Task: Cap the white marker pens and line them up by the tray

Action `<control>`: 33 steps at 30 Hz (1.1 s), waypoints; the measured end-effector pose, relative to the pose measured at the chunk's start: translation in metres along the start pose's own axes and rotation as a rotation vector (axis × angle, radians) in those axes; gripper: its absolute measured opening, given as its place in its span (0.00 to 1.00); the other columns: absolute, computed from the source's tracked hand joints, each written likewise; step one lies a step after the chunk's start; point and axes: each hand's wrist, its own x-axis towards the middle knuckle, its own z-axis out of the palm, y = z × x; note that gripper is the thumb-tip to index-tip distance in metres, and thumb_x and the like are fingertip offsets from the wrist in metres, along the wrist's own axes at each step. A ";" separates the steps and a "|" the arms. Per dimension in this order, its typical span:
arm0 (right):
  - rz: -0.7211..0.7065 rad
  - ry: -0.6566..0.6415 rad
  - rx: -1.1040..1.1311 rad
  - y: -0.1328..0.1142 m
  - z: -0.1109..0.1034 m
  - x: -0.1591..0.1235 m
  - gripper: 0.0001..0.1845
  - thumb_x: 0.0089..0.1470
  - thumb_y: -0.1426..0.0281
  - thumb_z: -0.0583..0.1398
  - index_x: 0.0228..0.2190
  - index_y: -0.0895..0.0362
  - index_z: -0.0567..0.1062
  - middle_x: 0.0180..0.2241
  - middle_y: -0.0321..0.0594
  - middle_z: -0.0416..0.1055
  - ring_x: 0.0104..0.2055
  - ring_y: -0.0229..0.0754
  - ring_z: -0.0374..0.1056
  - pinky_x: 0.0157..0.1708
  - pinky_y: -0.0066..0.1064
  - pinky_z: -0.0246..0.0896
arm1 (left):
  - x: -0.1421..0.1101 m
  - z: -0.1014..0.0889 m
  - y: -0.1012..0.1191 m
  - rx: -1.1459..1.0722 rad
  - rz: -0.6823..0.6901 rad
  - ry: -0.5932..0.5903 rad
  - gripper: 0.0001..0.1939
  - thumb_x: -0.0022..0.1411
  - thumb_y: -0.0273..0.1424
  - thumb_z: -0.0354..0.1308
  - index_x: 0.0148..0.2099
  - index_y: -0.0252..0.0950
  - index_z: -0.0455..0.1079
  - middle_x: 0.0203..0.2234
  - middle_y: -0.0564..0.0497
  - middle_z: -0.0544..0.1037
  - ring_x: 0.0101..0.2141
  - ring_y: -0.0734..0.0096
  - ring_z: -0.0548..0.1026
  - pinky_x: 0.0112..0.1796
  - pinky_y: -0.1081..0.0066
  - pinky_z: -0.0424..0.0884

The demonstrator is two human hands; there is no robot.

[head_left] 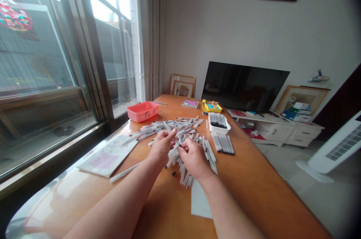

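Over a heap of pens, my left hand (162, 145) and my right hand (194, 158) are close together, both closed. A slim pen (177, 142) with a pale barrel runs between them. My left fingers pinch its barrel, and my right thumb and fingers close round its dark end. Whether that end is a separate cap is too small to tell. Loose pens (149, 130) with whitish barrels lie spread behind and below my hands. One small black cap (173, 173) rests on the wood just in front of the heap.
Right of the heap, a white box (225, 130) holds pens, with a neat row of pens (223, 143) before it. A red plastic basket (143, 112), a paper booklet (108, 156) and a lone pen tube (124, 173) lie left. A yellow box (213, 107) stands farther back.
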 end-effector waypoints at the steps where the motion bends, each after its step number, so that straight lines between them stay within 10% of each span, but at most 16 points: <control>1: -0.010 -0.002 -0.023 -0.001 -0.001 0.000 0.08 0.56 0.66 0.61 0.27 0.52 0.69 0.25 0.35 0.72 0.26 0.40 0.63 0.27 0.30 0.50 | 0.000 0.000 -0.001 0.001 0.000 0.008 0.26 0.48 0.48 0.74 0.29 0.36 0.63 0.20 0.57 0.70 0.19 0.82 0.62 0.23 0.76 0.58; 12: 0.046 0.052 -0.059 0.001 -0.006 0.000 0.07 0.57 0.65 0.60 0.28 0.52 0.73 0.22 0.34 0.70 0.25 0.40 0.62 0.27 0.30 0.52 | 0.004 -0.007 0.009 -0.018 0.027 0.041 0.26 0.47 0.48 0.74 0.34 0.37 0.65 0.23 0.55 0.75 0.17 0.84 0.62 0.22 0.77 0.58; 18: 0.131 0.034 -0.036 0.014 -0.004 0.002 0.16 0.58 0.65 0.59 0.45 0.55 0.80 0.29 0.41 0.78 0.29 0.45 0.70 0.32 0.32 0.59 | 0.003 -0.005 0.008 0.055 0.070 0.053 0.25 0.49 0.48 0.74 0.34 0.37 0.66 0.28 0.51 0.78 0.20 0.81 0.67 0.24 0.76 0.62; 24: 0.049 -0.045 0.006 0.004 -0.003 -0.001 0.11 0.60 0.61 0.59 0.31 0.52 0.78 0.24 0.36 0.74 0.26 0.41 0.66 0.27 0.30 0.53 | 0.003 -0.004 0.009 0.030 0.047 -0.003 0.24 0.49 0.47 0.74 0.34 0.36 0.68 0.29 0.49 0.79 0.22 0.79 0.69 0.25 0.76 0.63; 33: 0.179 -0.045 -0.273 0.015 -0.018 0.005 0.09 0.54 0.68 0.60 0.23 0.53 0.71 0.21 0.34 0.70 0.26 0.39 0.64 0.27 0.29 0.46 | 0.033 -0.045 0.035 0.098 0.241 0.346 0.24 0.53 0.50 0.68 0.37 0.35 0.70 0.29 0.50 0.78 0.22 0.80 0.67 0.25 0.76 0.62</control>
